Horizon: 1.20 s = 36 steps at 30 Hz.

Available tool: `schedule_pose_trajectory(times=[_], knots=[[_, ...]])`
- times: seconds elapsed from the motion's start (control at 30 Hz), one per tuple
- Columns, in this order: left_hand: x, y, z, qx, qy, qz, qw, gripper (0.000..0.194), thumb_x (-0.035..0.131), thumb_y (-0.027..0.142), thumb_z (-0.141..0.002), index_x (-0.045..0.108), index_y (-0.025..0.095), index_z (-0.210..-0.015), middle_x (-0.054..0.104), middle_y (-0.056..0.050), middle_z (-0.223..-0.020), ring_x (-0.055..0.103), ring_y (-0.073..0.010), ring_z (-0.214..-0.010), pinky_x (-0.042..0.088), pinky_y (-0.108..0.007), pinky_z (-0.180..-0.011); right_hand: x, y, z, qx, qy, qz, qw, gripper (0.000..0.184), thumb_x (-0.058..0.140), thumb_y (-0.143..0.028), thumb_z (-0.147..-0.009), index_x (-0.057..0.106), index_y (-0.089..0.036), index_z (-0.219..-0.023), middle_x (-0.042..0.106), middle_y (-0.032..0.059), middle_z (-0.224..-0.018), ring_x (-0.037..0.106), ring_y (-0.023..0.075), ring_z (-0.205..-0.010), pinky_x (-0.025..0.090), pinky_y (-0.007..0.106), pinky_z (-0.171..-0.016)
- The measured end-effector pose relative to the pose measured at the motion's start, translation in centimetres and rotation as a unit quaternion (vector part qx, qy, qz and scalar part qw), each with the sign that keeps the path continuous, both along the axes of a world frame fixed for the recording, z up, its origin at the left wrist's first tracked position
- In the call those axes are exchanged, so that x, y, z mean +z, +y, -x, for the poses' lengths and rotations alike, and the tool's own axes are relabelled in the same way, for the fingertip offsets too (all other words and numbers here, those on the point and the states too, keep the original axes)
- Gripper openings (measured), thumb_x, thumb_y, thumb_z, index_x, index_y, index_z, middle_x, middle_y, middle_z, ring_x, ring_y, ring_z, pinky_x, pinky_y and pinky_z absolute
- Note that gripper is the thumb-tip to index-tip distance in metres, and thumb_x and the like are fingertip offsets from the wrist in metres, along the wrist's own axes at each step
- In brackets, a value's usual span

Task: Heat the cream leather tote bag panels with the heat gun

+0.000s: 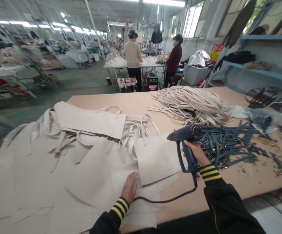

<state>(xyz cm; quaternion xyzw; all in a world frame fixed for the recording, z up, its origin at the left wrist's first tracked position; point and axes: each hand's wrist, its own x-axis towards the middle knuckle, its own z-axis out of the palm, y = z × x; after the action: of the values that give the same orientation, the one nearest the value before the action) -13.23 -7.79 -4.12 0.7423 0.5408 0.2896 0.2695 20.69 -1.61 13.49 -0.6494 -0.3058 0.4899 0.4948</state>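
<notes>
**What do the hands have?**
They're apart. The right hand point(196, 154) is clamped around the grip of a dark blue heat gun point(185, 136), its nozzle aimed toward 9 o'clock. The left hand point(129, 188) lies palm down on a cream panel point(94, 191), touching nothing else.

**What's right around them?**
A black cord point(165, 201) droops from the gun's base and runs across the panels toward the left hand. Just beyond the gun, at 2 o'clock, lies a heap of grey-blue straps with metal buckles point(226, 146). Cream straps point(192, 105) are piled at 12 o'clock.

**Is there room to move?**
A bare strip of tabletop point(250, 180) opens at 4 o'clock from the gun, running along the near edge. To the left, overlapping cream panels cover the table point(141, 107) and spill past its near edge, leaving the left hand little open surface.

**And farther out?**
Two people point(132, 55) stand at another table point(133, 65) at 12 o'clock. Blue shelving point(258, 70) stands at 2 o'clock.
</notes>
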Motion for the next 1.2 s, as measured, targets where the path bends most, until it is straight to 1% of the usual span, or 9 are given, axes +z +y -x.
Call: schedule_pose_trajectory(times=[0.1,0.23,0.4,0.53,0.73,0.87,0.93,1.03,1.2], knots=[[0.5,-0.4,-0.6,0.023,-0.024,0.047,0.998,0.035,0.035,0.023,-0.078,0.048,0.015,-0.11,0.055,-0.012,-0.106,0.055,-0.0194,-0.098,0.049,-0.04,-0.083,0.2,-0.2,0.5,0.008,0.008,-0.008,1.0,0.025,0.063,-0.038,-0.07,0.057,-0.013,-0.07,0.064,0.0042,-0.052,0.058,0.0139,-0.039,0.048,0.02,-0.034],[1.7,-0.8,-1.9,0.044,-0.038,0.095,0.994,0.035,0.036,0.03,-0.078,0.048,0.015,-0.108,0.057,-0.012,-0.102,0.058,-0.0178,-0.086,0.052,-0.037,-0.073,-0.4,2.1,1.3,0.021,0.02,-0.021,0.999,0.027,0.062,-0.039,-0.071,0.057,-0.013,-0.069,0.063,0.0038,-0.051,0.057,0.0135,-0.038,0.049,0.021,-0.035],[2.6,-1.4,-2.5,0.068,-0.059,0.119,0.989,0.038,0.037,0.034,-0.077,0.05,0.013,-0.105,0.058,-0.013,-0.104,0.059,-0.0174,-0.084,0.052,-0.036,-0.073,-0.8,2.5,1.0,0.032,0.016,-0.026,0.999,0.025,0.063,-0.037,-0.07,0.058,-0.013,-0.069,0.063,0.0032,-0.05,0.057,0.0137,-0.038,0.049,0.022,-0.035],[2.5,-1.8,-1.5,0.096,-0.073,0.147,0.982,0.037,0.039,0.035,-0.074,0.052,0.013,-0.102,0.059,-0.013,-0.105,0.06,-0.0194,-0.086,0.051,-0.037,-0.075,-0.3,-0.9,-0.9,0.013,0.0,-0.01,1.0,0.024,0.065,-0.036,-0.068,0.058,-0.012,-0.068,0.062,0.0037,-0.049,0.057,0.0148,-0.039,0.049,0.023,-0.035],[3.2,-1.4,-0.1,0.115,-0.103,0.165,0.974,0.031,0.041,0.037,-0.073,0.055,0.015,-0.089,0.064,-0.01,-0.093,0.062,-0.0199,-0.082,0.049,-0.039,-0.077,1.1,-8.7,-4.4,-0.052,-0.027,0.017,0.998,0.026,0.065,-0.04,-0.066,0.06,-0.015,-0.074,0.065,0.0036,-0.055,0.057,0.016,-0.04,0.048,0.024,-0.035],[3.8,-0.8,-0.2,0.129,-0.124,0.177,0.968,0.03,0.041,0.037,-0.073,0.055,0.015,-0.088,0.064,-0.01,-0.09,0.063,-0.0186,-0.076,0.051,-0.035,-0.069,1.7,-14.5,-4.7,-0.098,-0.057,0.093,0.989,0.027,0.067,-0.04,-0.063,0.06,-0.015,-0.071,0.065,0.005,-0.055,0.059,0.0195,-0.044,0.05,0.028,-0.039],[4.0,-0.5,-0.3,0.134,-0.125,0.178,0.967,0.03,0.041,0.038,-0.073,0.055,0.014,-0.087,0.064,-0.01,-0.089,0.063,-0.0184,-0.075,0.051,-0.033,-0.068,1.8,-17.1,-3.7,-0.072,-0.046,0.127,0.988,0.03,0.067,-0.043,-0.063,0.06,-0.015,-0.072,0.067,0.006,-0.059,0.061,0.0204,-0.047,0.05,0.029,-0.042],[4.3,0.1,-0.6,0.138,-0.127,0.175,0.967,0.031,0.041,0.038,-0.073,0.055,0.014,-0.086,0.065,-0.009,-0.087,0.064,-0.0177,-0.074,0.051,-0.032,-0.066,1.8,-19.6,-0.8,0.022,-0.019,0.138,0.99,0.033,0.062,-0.048,-0.066,0.059,-0.016,-0.076,0.067,0.0055,-0.065,0.061,0.0196,-0.05,0.049,0.028,-0.044],[5.4,1.3,-1.0,0.142,-0.132,0.164,0.967,0.032,0.04,0.038,-0.074,0.055,0.014,-0.087,0.064,-0.01,-0.088,0.063,-0.0174,-0.076,0.051,-0.03,-0.064,1.8,-19.9,4.2,0.188,0.047,0.126,0.973,0.032,0.056,-0.048,-0.073,0.059,-0.016,-0.078,0.066,0.0042,-0.068,0.059,0.0169,-0.051,0.046,0.026,-0.047]])
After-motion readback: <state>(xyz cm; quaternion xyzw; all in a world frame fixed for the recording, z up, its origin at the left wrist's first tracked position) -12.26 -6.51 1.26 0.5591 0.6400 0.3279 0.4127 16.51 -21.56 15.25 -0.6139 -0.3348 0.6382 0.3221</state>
